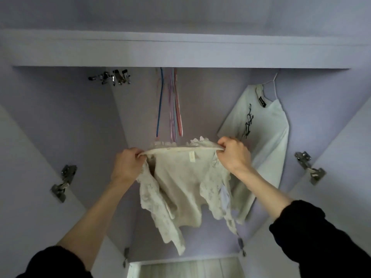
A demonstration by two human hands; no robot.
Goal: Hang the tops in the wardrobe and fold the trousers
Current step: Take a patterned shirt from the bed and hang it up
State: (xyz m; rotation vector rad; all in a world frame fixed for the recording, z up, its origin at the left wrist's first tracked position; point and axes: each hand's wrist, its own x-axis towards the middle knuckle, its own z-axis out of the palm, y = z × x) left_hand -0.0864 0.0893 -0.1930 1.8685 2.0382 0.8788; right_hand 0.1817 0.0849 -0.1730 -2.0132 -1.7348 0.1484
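Two hands: left hand [128, 165] and right hand [233, 155] pinch one cream top [180, 183] frame center; one white tee [261, 137] hangs upper right, empty hangers [172, 105] behind.

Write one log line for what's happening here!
step: hanging top | left hand: grips lace top | right hand: grips lace top | white tee: already hung | spare hangers: unused

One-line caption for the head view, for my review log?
Both hands, left and right, stretch a cream lace top by its neckline inside the open wardrobe, beside a hung white T-shirt.
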